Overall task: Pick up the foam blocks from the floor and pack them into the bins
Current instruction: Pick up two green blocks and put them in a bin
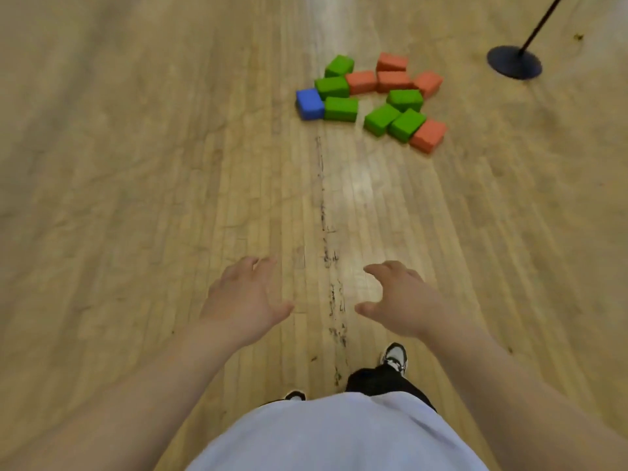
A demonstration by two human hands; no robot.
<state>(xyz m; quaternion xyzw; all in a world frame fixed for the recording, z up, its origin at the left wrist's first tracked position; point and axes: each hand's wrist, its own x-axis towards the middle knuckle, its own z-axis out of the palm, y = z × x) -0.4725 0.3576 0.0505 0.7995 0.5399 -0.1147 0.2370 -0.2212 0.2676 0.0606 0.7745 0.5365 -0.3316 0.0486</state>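
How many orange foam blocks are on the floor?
5: four along the pile's far side, one at its near right corner. Others may be hidden.

No readable text, label, brand or number anywhere. Plain coloured faces on the foam blocks (pixel 370 96), bare boards on the wooden floor (pixel 136 164). Shoe (pixel 395 358) markings too blurred to make out.

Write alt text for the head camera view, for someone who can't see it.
Both hands, left hand and right hand, reach forward empty and open over a wooden floor. Ahead lies a cluster of foam blocks: green, orange and one blue block. A black stand base sits to their right.
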